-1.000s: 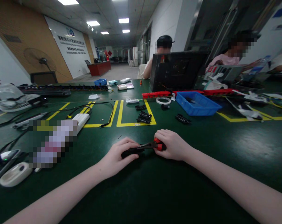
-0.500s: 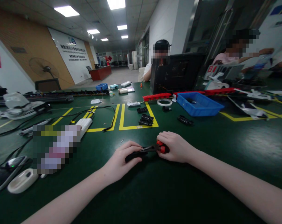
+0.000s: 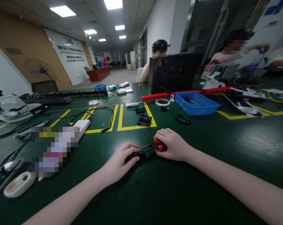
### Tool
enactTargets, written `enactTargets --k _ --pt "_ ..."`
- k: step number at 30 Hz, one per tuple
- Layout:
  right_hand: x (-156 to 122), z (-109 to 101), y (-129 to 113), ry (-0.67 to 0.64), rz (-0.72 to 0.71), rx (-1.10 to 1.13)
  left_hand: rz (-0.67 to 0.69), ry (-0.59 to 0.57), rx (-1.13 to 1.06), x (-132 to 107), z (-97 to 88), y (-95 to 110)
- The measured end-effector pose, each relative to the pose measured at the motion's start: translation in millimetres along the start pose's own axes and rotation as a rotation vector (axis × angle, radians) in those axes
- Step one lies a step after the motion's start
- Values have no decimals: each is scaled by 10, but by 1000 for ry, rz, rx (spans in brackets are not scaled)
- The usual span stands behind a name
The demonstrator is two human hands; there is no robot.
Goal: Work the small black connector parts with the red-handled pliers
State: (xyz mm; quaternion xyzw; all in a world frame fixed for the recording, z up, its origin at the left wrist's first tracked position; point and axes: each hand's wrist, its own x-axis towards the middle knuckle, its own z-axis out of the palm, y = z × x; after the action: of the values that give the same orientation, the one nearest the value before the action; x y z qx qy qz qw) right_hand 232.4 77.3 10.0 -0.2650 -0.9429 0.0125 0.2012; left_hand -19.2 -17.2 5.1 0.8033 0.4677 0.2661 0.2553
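Note:
My left hand (image 3: 119, 159) presses down on a small black part (image 3: 133, 155) lying on the green table (image 3: 155, 193), fingers curled over it. My right hand (image 3: 173, 144) is closed round the red handles of a pair of pliers (image 3: 153, 147). The pliers' dark jaws point left and meet the black part just beside my left fingers. Both forearms rest low over the table in front of me.
Several black parts (image 3: 143, 118) lie inside a yellow-taped box further back. A blue bin (image 3: 196, 103), a tape ring (image 3: 162, 102) and a black computer case (image 3: 174, 72) stand beyond. At the left are cables, a white power strip (image 3: 81, 126) and a phone (image 3: 3, 175). Two people sit across the table.
My hands keep the same hold on the part and pliers. The view has shifted slightly; the hands sit a little lower and left than half a second ago.

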Motion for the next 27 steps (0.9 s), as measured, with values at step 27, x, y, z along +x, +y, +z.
enactTargets --k 27 --pt "-11 38 47 61 -118 -56 23 33 193 -24 25 29"
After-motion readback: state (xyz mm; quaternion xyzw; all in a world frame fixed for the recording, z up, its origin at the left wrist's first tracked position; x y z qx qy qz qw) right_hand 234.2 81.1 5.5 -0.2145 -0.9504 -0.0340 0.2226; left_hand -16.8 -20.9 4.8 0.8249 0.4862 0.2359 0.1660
